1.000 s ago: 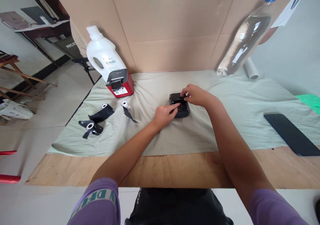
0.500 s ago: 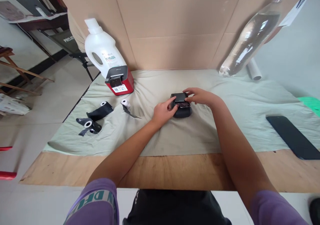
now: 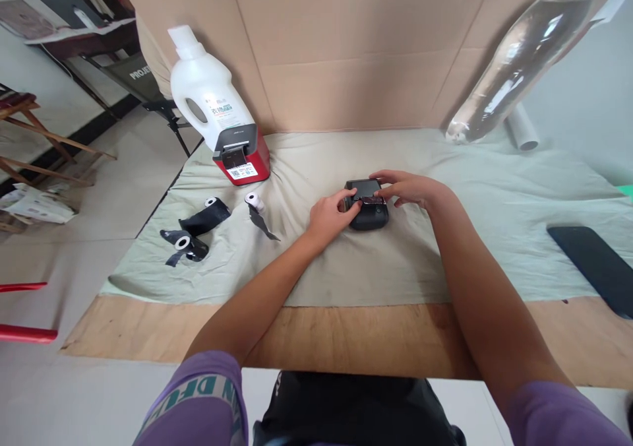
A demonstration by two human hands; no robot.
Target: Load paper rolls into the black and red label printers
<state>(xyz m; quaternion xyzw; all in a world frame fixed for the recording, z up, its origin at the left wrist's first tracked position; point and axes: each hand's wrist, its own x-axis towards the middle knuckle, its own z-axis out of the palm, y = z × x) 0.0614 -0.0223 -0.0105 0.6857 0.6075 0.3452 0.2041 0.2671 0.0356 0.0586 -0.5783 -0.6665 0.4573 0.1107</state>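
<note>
Indoors, both hands' fingers [image 3: 346,203] pinch a black printer [image 3: 366,210] on pale cloth [image 3: 346,268] over plywood [image 3: 321,337].

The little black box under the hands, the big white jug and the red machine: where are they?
little black box [image 3: 370,216], head view, on its dark front body.
big white jug [image 3: 205,99], head view, on its white belly.
red machine [image 3: 247,167], head view, on its red front face.

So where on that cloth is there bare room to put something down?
Bare pale green cloth lies between the small black printer and the flat black phone, and in front of both hands. It is crowded on the left, around the black ribbon rolls and red-and-grey label printer.
</note>
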